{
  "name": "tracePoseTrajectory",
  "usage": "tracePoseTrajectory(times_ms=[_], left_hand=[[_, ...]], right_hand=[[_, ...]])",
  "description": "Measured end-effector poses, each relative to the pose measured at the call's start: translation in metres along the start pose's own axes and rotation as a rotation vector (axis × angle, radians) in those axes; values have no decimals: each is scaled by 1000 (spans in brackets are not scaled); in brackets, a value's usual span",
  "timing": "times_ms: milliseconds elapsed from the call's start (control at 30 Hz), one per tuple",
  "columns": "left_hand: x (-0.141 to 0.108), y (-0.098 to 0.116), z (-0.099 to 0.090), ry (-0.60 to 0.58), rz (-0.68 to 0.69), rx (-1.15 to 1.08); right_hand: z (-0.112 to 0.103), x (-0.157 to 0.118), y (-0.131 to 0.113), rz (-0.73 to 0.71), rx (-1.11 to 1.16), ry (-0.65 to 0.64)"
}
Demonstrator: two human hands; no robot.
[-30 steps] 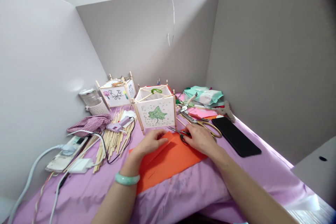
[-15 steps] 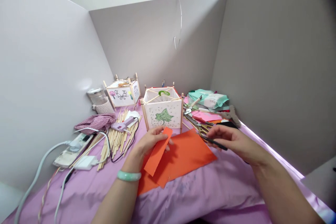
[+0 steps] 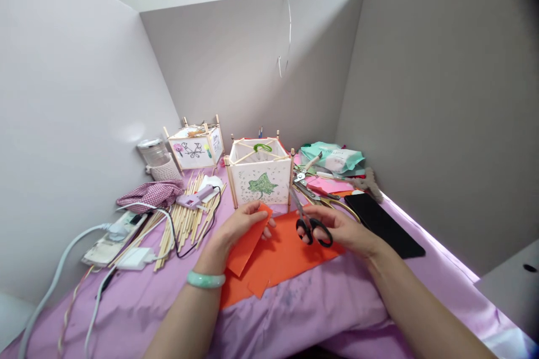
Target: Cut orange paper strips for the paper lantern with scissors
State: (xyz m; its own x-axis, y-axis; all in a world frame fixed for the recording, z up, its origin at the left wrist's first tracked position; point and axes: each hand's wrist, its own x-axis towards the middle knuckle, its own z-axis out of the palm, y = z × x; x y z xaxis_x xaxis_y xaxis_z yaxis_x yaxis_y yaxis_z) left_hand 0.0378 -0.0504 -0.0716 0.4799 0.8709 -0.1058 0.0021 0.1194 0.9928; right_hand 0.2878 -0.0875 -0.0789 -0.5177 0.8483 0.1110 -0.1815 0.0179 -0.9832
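Observation:
My left hand point(image 3: 238, 225), with a green bangle on its wrist, holds up a strip of orange paper point(image 3: 247, 244) by its top end. Under it a larger orange sheet point(image 3: 290, 252) lies flat on the purple cloth. My right hand point(image 3: 343, 230) grips small black-handled scissors point(image 3: 307, 221), blades pointing up and away, just right of the strip. Right behind both hands stands a stick-framed paper lantern with a green leaf drawing point(image 3: 260, 179).
A second lantern point(image 3: 195, 146) and a glass jar point(image 3: 155, 155) stand at the back left. Wooden sticks point(image 3: 185, 221), a purple glue gun point(image 3: 194, 199), checked cloth, power strip point(image 3: 112, 238) and cables fill the left. A black phone point(image 3: 383, 223), gold scissors, pliers and a wipes pack point(image 3: 332, 158) lie right. Grey partitions enclose three sides.
My left hand lifted an orange strip off the sheet. My right hand picked up the black scissors from the sheet and now holds them upright close to the strip.

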Motion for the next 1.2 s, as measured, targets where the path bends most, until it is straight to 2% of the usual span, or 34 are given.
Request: tracePoseTrajectory(times_ms=[233,467,600,700,967,1067,1200], left_hand=[[-1,3,-1,7,45,-94],[-3,6,1,-62,123,-91],[-3,7,3,-18,157,-97],[-3,6,2,19,186,-82],[-1,6,0,11,256,-81],[1,6,0,3,246,-216],[3,7,0,-39,196,-360]], right_hand=[[7,5,7,-20,-63,35],[15,13,16,-110,-406,186],[17,12,17,-228,-696,227],[18,11,15,-266,-791,198],[18,21,-11,-236,-840,66],[13,28,-11,-237,-735,113],[11,34,6,-247,-528,243]])
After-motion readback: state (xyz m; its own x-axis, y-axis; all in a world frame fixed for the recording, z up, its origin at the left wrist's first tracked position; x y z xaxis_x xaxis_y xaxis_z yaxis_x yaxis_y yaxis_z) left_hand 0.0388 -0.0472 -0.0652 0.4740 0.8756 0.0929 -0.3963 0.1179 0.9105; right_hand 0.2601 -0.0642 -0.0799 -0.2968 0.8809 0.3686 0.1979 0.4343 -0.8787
